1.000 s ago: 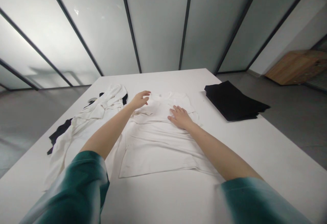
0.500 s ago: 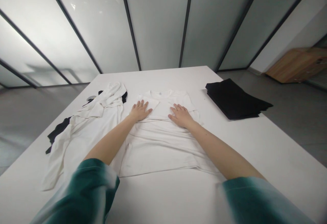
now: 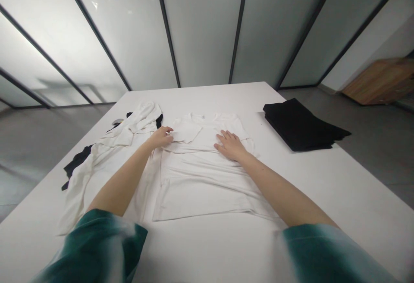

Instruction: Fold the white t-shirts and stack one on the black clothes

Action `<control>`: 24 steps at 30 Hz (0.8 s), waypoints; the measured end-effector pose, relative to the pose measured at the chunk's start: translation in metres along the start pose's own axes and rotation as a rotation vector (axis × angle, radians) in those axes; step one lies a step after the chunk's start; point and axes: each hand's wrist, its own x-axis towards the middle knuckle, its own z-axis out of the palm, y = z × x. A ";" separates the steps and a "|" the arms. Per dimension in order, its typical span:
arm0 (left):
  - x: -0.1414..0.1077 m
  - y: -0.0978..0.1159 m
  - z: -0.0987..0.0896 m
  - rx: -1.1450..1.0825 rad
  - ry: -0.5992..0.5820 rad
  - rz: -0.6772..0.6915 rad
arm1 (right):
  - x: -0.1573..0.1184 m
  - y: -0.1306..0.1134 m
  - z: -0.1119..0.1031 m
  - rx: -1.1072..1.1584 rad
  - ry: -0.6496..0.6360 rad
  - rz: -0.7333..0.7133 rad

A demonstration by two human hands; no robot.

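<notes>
One white shirt [image 3: 203, 184] — creased, right hand [image 3: 230, 146] atop

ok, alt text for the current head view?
Right hand spread on a white shirt laid out on a white table; left hand, half-curled, at the shirt's left edge. A white garment over black cloth lies left, a black stack right.

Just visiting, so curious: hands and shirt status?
Right hand spread on white shirt; left hand at its left edge. Shirt creased. Black stack apart, to the right.
</notes>
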 end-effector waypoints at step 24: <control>-0.006 0.038 0.004 0.212 0.181 0.100 | 0.001 0.000 -0.001 0.017 0.039 -0.004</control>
